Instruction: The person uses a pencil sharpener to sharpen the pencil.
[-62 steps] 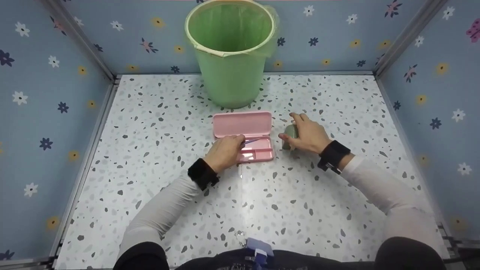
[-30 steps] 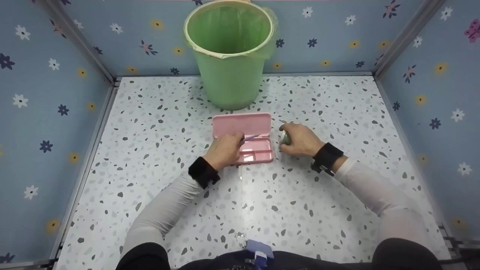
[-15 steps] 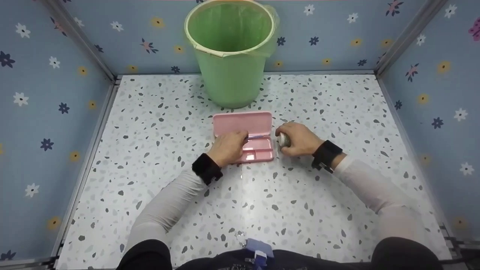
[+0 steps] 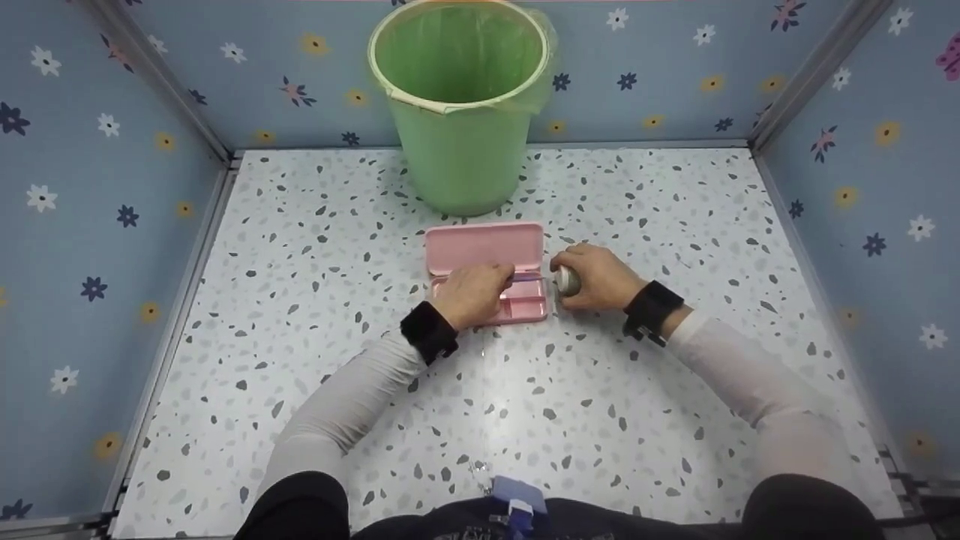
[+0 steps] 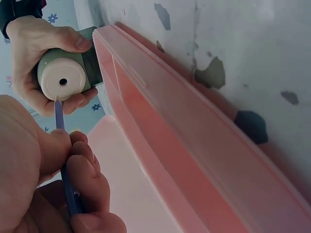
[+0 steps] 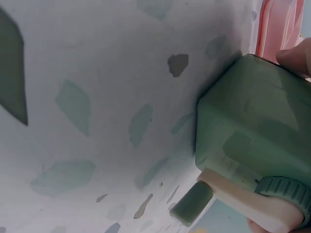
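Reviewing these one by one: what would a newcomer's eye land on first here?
Probably the big green bin, standing on the speckled table behind the open pink case. Next, perhaps, the work at the case: the left hand pinches a blue-purple pencil above it, tip near the pale, holed face of the green sharpener, which the right hand grips just right of the case.

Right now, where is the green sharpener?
In the head view, the green sharpener is gripped by the right hand, just right of the open pink case.
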Motion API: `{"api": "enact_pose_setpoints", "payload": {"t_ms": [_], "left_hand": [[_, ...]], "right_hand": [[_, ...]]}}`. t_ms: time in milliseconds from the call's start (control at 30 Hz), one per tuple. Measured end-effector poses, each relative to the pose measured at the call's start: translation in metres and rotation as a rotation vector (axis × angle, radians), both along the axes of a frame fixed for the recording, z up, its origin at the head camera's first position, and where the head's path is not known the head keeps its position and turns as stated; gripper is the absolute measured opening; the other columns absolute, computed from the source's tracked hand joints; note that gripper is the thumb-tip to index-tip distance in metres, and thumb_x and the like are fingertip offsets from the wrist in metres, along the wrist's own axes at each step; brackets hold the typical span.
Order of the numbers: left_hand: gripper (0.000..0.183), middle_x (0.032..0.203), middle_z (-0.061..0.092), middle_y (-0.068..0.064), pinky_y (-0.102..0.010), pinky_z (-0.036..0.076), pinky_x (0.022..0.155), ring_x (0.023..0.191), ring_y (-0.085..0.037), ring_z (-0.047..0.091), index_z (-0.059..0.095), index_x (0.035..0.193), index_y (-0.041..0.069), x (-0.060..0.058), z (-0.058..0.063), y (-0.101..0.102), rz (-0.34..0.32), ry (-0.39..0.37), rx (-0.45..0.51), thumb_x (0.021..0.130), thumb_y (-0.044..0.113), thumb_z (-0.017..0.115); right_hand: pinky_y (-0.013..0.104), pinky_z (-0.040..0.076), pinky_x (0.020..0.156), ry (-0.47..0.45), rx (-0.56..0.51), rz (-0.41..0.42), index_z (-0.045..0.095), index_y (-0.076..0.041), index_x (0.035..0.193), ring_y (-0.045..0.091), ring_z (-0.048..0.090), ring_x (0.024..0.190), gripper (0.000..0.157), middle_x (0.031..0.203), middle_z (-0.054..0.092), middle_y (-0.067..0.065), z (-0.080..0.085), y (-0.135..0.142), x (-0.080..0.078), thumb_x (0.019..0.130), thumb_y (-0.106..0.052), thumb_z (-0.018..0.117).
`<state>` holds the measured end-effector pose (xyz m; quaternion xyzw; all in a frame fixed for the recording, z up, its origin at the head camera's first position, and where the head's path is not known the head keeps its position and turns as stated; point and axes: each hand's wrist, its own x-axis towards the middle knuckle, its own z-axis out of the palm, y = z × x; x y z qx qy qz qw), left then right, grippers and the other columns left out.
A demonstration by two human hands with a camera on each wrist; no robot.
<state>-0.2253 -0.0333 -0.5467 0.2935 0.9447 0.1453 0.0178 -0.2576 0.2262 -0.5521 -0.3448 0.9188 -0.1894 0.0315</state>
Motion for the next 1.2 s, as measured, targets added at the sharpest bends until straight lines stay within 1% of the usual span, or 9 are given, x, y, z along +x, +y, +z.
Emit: {"api": "enact_pose_setpoints", "payload": {"t_ms": [133, 300, 400, 533, 667, 933, 1067, 1133, 1200], "left_hand": [[0.012, 0.077, 0.049, 0.004, -0.034, 0.043, 0.053, 0.064, -0.016, 0.049, 0.05, 0.091, 0.019, -0.001, -0.001, 0.005, -0.009, 0.012, -0.007, 0.083, 0.016, 0.059], [0.011, 0.075, 0.048, 0.004, -0.033, 0.042, 0.053, 0.063, -0.015, 0.048, 0.049, 0.089, 0.018, -0.002, -0.002, 0.01, -0.034, 0.025, -0.003, 0.083, 0.014, 0.058], [0.009, 0.074, 0.048, 0.004, -0.033, 0.042, 0.053, 0.063, -0.015, 0.048, 0.05, 0.088, 0.018, -0.003, -0.003, 0.012, -0.044, 0.027, 0.003, 0.084, 0.015, 0.058], [0.009, 0.075, 0.048, 0.004, -0.032, 0.042, 0.052, 0.063, -0.015, 0.048, 0.05, 0.09, 0.019, -0.004, -0.002, 0.015, -0.044, 0.018, 0.014, 0.085, 0.017, 0.058], [0.012, 0.074, 0.047, 0.005, -0.031, 0.04, 0.051, 0.062, -0.014, 0.046, 0.049, 0.09, 0.019, -0.005, -0.002, 0.017, -0.045, 0.01, 0.009, 0.085, 0.017, 0.06], [0.013, 0.074, 0.047, 0.004, -0.03, 0.04, 0.051, 0.062, -0.014, 0.046, 0.049, 0.091, 0.019, -0.007, -0.002, 0.021, -0.071, 0.01, 0.007, 0.084, 0.016, 0.06], [0.013, 0.074, 0.048, 0.005, -0.03, 0.041, 0.052, 0.062, -0.013, 0.046, 0.049, 0.091, 0.02, -0.008, -0.002, 0.024, -0.069, 0.006, 0.01, 0.084, 0.016, 0.059], [0.014, 0.075, 0.048, 0.005, -0.03, 0.041, 0.053, 0.063, -0.013, 0.046, 0.05, 0.091, 0.02, -0.008, -0.003, 0.025, -0.07, 0.001, 0.012, 0.083, 0.015, 0.06], [0.014, 0.075, 0.048, 0.005, -0.03, 0.041, 0.053, 0.063, -0.013, 0.047, 0.051, 0.09, 0.02, -0.009, -0.004, 0.027, -0.068, 0.002, 0.011, 0.082, 0.015, 0.06]], "right_hand": [[0.028, 0.043, 0.069, 0.013, -0.006, -0.014, 0.057, -0.024, 0.106, 0.009, 0.049, 0.083, 0.058, 0.095, 0.052, -0.011, -0.001, -0.001, 0.001, 0.053, -0.033, 0.081], [0.03, 0.043, 0.068, 0.027, -0.027, 0.007, 0.058, -0.02, 0.104, 0.01, 0.049, 0.08, 0.057, 0.091, 0.053, -0.01, -0.002, -0.002, 0.002, 0.053, -0.031, 0.082], [0.029, 0.043, 0.067, 0.042, -0.031, 0.012, 0.058, -0.019, 0.103, 0.01, 0.049, 0.077, 0.056, 0.088, 0.053, -0.01, -0.002, -0.002, 0.002, 0.053, -0.033, 0.081], [0.029, 0.042, 0.067, 0.034, -0.038, 0.006, 0.059, -0.019, 0.103, 0.009, 0.048, 0.077, 0.056, 0.088, 0.052, -0.012, -0.001, -0.002, 0.003, 0.053, -0.032, 0.082], [0.029, 0.042, 0.067, 0.027, -0.043, 0.001, 0.059, -0.018, 0.102, 0.009, 0.048, 0.077, 0.056, 0.087, 0.052, -0.012, 0.0, -0.003, 0.003, 0.053, -0.03, 0.083], [0.029, 0.042, 0.062, 0.074, -0.068, -0.024, 0.06, -0.019, 0.097, 0.009, 0.05, 0.071, 0.05, 0.082, 0.054, -0.013, -0.004, -0.004, 0.003, 0.055, -0.036, 0.081], [0.029, 0.042, 0.062, 0.081, -0.089, -0.028, 0.061, -0.019, 0.096, 0.008, 0.049, 0.071, 0.048, 0.081, 0.054, -0.013, -0.004, -0.005, 0.002, 0.056, -0.035, 0.082], [0.029, 0.041, 0.062, 0.083, -0.093, -0.027, 0.061, -0.019, 0.096, 0.008, 0.05, 0.071, 0.048, 0.081, 0.055, -0.014, -0.005, -0.005, 0.002, 0.056, -0.036, 0.082], [0.029, 0.042, 0.063, 0.098, -0.088, -0.027, 0.061, -0.019, 0.095, 0.008, 0.05, 0.071, 0.046, 0.081, 0.055, -0.014, -0.006, -0.006, 0.002, 0.057, -0.037, 0.081]]}}
